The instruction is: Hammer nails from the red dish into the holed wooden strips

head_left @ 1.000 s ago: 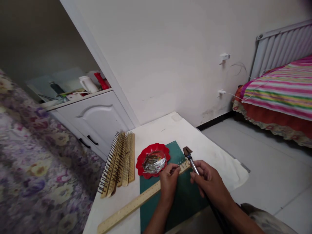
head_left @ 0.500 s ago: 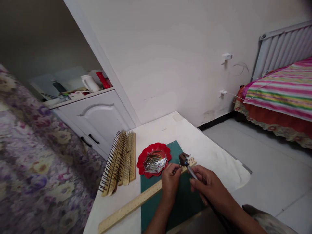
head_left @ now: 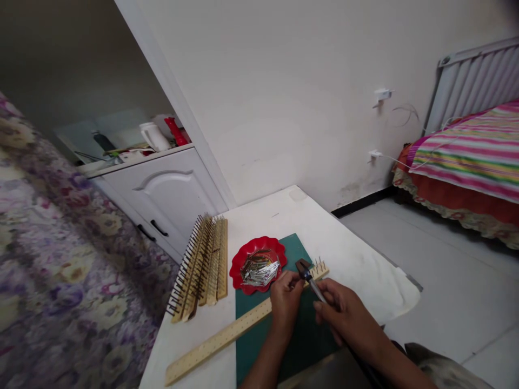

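Observation:
A long pale wooden strip (head_left: 219, 341) with rows of small holes lies slantwise across a green mat (head_left: 255, 351). Several nails (head_left: 319, 265) stand upright at its far right end. Over the strip my left hand (head_left: 286, 297) is closed in a pinch on a nail, mostly hidden by the fingertips. My right hand (head_left: 344, 313) grips a hammer (head_left: 316, 289) by its shaft, and the brown head is low over the strip, right beside the left fingertips. Just beyond the left hand, a red scalloped dish (head_left: 239, 254) holds loose nails (head_left: 259, 270).
Wooden strips studded with nails (head_left: 203, 265) are stacked at the left of the white table (head_left: 275, 202). One loose nail (head_left: 275, 214) lies near the back. A white cabinet (head_left: 166, 189) and floral curtain (head_left: 81, 270) border the left; a striped bed (head_left: 478, 146) stands at the right.
The hammer head has dropped from above the strip's right end and shifted left to beside the left fingertips. My left hand keeps its pinch over the strip. The view has turned slightly.

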Motion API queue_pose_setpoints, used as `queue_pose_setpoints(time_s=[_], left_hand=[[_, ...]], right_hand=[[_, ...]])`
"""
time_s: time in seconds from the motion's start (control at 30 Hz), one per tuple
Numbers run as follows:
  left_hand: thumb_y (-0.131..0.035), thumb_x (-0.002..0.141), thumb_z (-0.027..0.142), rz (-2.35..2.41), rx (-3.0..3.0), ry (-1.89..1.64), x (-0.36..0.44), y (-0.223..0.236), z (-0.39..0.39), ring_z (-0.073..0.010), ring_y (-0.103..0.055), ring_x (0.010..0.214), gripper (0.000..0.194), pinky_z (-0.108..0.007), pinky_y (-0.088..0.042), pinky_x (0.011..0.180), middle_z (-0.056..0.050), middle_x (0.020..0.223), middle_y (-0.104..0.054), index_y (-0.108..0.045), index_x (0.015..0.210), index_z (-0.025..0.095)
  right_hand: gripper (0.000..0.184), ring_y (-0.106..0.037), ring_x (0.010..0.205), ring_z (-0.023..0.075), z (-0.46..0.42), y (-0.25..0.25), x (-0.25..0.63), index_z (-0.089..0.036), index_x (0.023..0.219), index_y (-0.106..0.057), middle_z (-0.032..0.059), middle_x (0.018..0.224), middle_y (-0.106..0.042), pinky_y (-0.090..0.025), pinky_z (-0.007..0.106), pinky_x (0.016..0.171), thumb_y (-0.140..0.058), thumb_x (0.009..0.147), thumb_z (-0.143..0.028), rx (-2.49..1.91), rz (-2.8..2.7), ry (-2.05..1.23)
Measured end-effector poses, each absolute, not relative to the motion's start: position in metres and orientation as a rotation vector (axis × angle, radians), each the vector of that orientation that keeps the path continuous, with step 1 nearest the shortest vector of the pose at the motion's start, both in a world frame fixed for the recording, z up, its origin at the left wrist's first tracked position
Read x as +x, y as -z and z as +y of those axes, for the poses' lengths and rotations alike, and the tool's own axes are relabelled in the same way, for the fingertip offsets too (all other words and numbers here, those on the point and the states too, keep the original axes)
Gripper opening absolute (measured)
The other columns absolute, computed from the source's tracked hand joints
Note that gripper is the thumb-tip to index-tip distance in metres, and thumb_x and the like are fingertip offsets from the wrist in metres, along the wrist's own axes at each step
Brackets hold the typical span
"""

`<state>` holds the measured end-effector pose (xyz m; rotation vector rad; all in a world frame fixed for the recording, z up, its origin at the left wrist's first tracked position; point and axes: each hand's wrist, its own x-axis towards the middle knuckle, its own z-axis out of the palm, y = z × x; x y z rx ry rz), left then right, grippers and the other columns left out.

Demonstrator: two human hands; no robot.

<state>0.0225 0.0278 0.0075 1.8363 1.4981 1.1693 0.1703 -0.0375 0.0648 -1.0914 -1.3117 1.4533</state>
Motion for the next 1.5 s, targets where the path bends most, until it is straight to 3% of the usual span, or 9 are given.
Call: queue_pose_setpoints(time_s=[0.47, 0.73, 1.03, 1.5], left_hand=[[-0.054, 0.074, 0.021, 1.499, 1.833, -1.095, 0.017, -0.026, 0.013, -0.0132, -0.052, 0.063, 0.011, -0.022, -0.038, 0.058, 0.0, 0.069, -0.059, -0.064, 0.073, 0.018], [-0.05, 0.08, 0.029, 1.639, 1.959, -1.108, -0.04, -0.053, 0.015, -0.0159, -0.054, 0.071, 0.016, -0.024, -0.037, 0.064, -0.001, 0.077, -0.061, -0.064, 0.08, 0.02], [-0.059, 0.071, 0.016, 1.952, 2.175, -0.501, -0.054, -0.048, 0.067, -0.0164, -0.057, 0.073, 0.007, -0.023, -0.032, 0.061, -0.002, 0.075, -0.066, -0.065, 0.069, 0.019], [-0.056, 0.076, 0.019, 2.059, 2.174, -0.287, -0.046, -0.048, 0.071, -0.017, -0.059, 0.079, 0.006, -0.024, -0.031, 0.06, -0.002, 0.081, -0.067, -0.062, 0.073, 0.019]], right_hand=[[0.019, -0.038, 0.03, 0.0029, -0.038, -0.063, 0.173, -0.02, 0.1, -0.052, -0.0075, 0.061, -0.056, -0.028, 0.014, 0.03, -0.049, 0.083, -0.027, -1.053, -1.311, -1.466], [0.014, -0.037, 0.033, 0.0025, -0.04, -0.067, 0.174, -0.021, 0.095, -0.052, -0.0075, 0.063, -0.056, -0.029, 0.014, 0.03, -0.049, 0.084, -0.029, -1.019, -1.27, -1.5], [0.012, -0.037, 0.033, 0.0019, -0.039, -0.068, 0.173, -0.02, 0.092, -0.052, -0.0075, 0.062, -0.054, -0.027, 0.013, 0.03, -0.048, 0.084, -0.027, -1.054, -1.297, -1.468], [0.011, -0.039, 0.036, 0.0035, -0.037, -0.068, 0.167, -0.019, 0.091, -0.051, -0.0072, 0.062, -0.055, -0.031, 0.013, 0.031, -0.048, 0.083, -0.026, -1.067, -1.33, -1.462]])
